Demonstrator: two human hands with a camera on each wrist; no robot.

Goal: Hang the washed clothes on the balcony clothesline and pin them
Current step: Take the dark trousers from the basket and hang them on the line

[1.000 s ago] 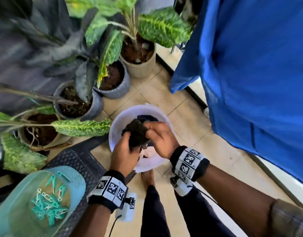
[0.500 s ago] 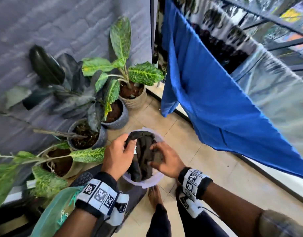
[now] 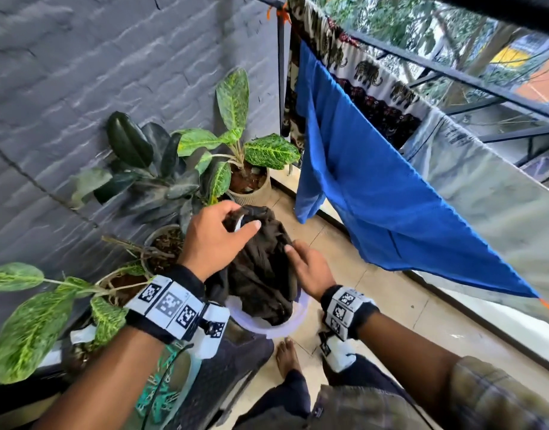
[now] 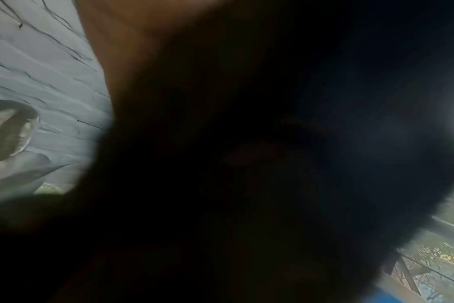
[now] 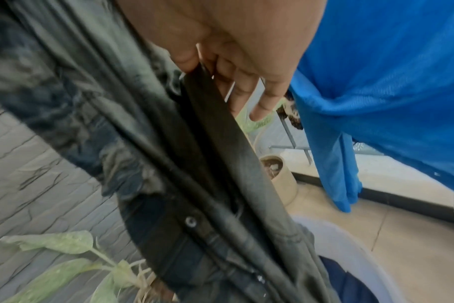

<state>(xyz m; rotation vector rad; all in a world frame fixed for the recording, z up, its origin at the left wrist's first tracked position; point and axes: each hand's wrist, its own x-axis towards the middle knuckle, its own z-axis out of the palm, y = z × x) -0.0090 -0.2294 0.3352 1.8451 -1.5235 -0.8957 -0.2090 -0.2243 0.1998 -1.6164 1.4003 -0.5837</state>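
1. Garment [image 3: 263, 268]: dark brown, crumpled, lifted partly out of the tub [image 3: 285, 328]; its lower end still lies inside. I see it between my two hands, above the tub.
2. Left hand [image 3: 214, 240]: I hold the garment's top edge, fingers curled over it, thumb pointing across the cloth. The left wrist view is dark and blurred; it shows nothing of the grip.
3. Right hand [image 3: 310, 268]: it sits at the garment's right side, lower than the left. In the right wrist view the thumb and fingers [image 5: 246, 82] pinch a fold of the garment [image 5: 194, 164]; the other fingers are spread fairly straight.
4. Tub, right wrist view [image 5: 350, 242]: pale rim, with a dark blue item inside under the garment.
5. Blue cloth [image 3: 391, 212]: hangs on the line to my right, close beside the right hand in the wrist view [image 5: 389, 82].
6. Elephant-print cloth [image 3: 369, 79]: hangs behind the blue cloth.
7. Pegs [image 3: 155, 395]: teal, in a container at my lower left.
8. Writing: no brand or text is readable; only square coded markers on both wristbands [image 3: 169, 305].
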